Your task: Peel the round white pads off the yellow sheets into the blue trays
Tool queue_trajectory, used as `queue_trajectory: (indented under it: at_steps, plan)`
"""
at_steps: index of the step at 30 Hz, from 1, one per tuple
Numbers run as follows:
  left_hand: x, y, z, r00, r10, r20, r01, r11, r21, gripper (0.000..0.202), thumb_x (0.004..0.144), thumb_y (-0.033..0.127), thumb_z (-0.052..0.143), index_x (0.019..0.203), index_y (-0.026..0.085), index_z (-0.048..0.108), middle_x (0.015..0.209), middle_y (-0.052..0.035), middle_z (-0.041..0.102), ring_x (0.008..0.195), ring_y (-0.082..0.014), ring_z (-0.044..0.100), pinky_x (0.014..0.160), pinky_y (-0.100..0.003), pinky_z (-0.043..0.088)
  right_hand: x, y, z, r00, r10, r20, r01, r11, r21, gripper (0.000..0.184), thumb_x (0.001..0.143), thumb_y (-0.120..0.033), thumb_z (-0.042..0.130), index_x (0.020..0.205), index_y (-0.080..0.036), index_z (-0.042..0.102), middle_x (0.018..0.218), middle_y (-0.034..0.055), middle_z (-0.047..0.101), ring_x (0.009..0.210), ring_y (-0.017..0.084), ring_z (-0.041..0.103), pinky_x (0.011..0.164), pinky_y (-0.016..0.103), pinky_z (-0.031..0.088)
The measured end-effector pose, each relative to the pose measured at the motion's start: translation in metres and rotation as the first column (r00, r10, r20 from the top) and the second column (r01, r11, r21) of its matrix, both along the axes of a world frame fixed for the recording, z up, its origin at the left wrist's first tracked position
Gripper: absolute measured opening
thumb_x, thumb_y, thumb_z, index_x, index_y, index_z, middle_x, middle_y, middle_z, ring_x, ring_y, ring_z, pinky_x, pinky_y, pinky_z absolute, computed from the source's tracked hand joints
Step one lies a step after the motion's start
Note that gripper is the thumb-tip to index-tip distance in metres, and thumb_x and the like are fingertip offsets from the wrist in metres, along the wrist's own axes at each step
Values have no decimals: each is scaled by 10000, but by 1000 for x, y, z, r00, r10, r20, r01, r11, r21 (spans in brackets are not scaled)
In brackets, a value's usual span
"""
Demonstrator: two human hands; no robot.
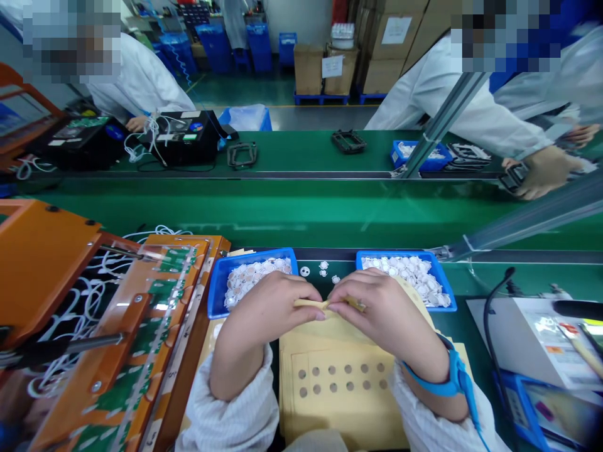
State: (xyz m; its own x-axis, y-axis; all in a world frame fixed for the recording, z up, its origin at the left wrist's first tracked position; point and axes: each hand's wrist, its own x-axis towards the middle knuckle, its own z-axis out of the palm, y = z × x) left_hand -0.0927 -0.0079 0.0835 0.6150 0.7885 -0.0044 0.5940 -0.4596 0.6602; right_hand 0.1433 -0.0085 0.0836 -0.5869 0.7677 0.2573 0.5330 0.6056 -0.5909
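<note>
My left hand (272, 302) and my right hand (377, 309) meet above a stack of yellow paper sheets (339, 417). Between their fingertips is a narrow, folded-looking piece of yellow paper (308, 304), pinched from both sides. Fingers hide part of it, so I cannot tell how it joins the larger sheet behind my right hand. Two rows of round grey dots (348, 369) show on the top sheet below. Around my right wrist sits a blue strap (440, 376) with a cord.
Blue bins, one on the left (214, 301) and one on the right (445, 300), hold small round white parts. Loose white discs (305, 271) lie between them. An orange fixture (136, 301) with green circuit boards stands left. Co-workers (141, 69) work across the green bench.
</note>
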Motion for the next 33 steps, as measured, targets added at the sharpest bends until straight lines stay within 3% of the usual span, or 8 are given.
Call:
queue_trajectory:
  at_steps: [7, 12, 18, 22, 24, 27, 29, 33]
  plan:
    - [-4, 0, 0, 996, -22, -86, 9, 988, -152, 168, 903, 274, 842, 1064, 243, 802, 1019, 2, 825, 919, -216, 759, 797, -290, 481, 9, 2, 10, 996, -24, -80, 22, 999, -24, 103, 963, -145, 765, 910, -231, 743, 915, -8, 807, 849, 211, 754, 785, 361, 540]
    - [-14, 1, -8, 987, -131, -91, 109, 972, -208, 179, 897, 123, 744, 987, 253, 828, 1012, 2, 812, 915, -190, 749, 806, -276, 502, 35, 1, 19, 962, -195, -190, 200, 980, 7, 101, 993, -236, 737, 894, -260, 736, 908, 14, 811, 849, 234, 765, 771, 355, 569]
    - [-21, 4, -20, 974, -15, -226, -22, 987, -157, 369, 756, -16, 596, 873, 241, 833, 973, 2, 817, 945, -210, 745, 889, -314, 537, 64, -1, 18, 900, -357, -250, 365, 931, -13, 77, 986, -298, 759, 910, -286, 748, 911, 3, 800, 833, 225, 753, 749, 342, 560]
    - [-18, 1, -15, 952, 16, -307, -61, 988, -140, 342, 767, 107, 726, 1070, 244, 810, 1187, -35, 790, 1134, -289, 714, 1030, -422, 510, 69, -1, 16, 872, -414, -262, 421, 907, -30, 91, 985, -316, 764, 903, -284, 743, 905, -2, 796, 829, 222, 745, 743, 340, 547]
    - [-13, 0, -10, 942, 47, -332, -92, 988, -121, 456, 787, 247, 816, 1239, 242, 756, 1341, -78, 728, 1277, -351, 646, 1126, -510, 451, 69, -2, 16, 869, -416, -268, 424, 905, -29, 90, 983, -314, 766, 902, -283, 744, 904, -1, 794, 831, 222, 744, 745, 340, 545]
    - [5, -1, -9, 933, 109, -344, -140, 988, -67, 543, 886, 372, 789, 1391, 210, 670, 1456, -130, 645, 1382, -382, 565, 1185, -586, 380, 67, -2, 16, 874, -405, -270, 413, 910, -27, 89, 985, -302, 758, 900, -281, 743, 906, 7, 796, 829, 230, 747, 739, 344, 549]
    - [23, -2, -13, 943, 93, -320, -107, 994, -25, 557, 947, 400, 742, 1453, 202, 622, 1499, -144, 613, 1410, -379, 541, 1206, -600, 351, 64, -1, 17, 880, -394, -265, 403, 915, -24, 83, 987, -298, 754, 906, -284, 746, 905, 8, 799, 822, 232, 751, 735, 346, 554]
    - [61, -8, -27, 966, -70, -248, 73, 997, 4, 565, 948, 417, 767, 1465, 249, 616, 1553, -114, 588, 1391, -364, 566, 1173, -566, 402, 62, 0, 17, 887, -378, -266, 388, 922, -16, 61, 981, -301, 763, 921, -295, 753, 909, 1, 801, 820, 227, 756, 738, 342, 561]
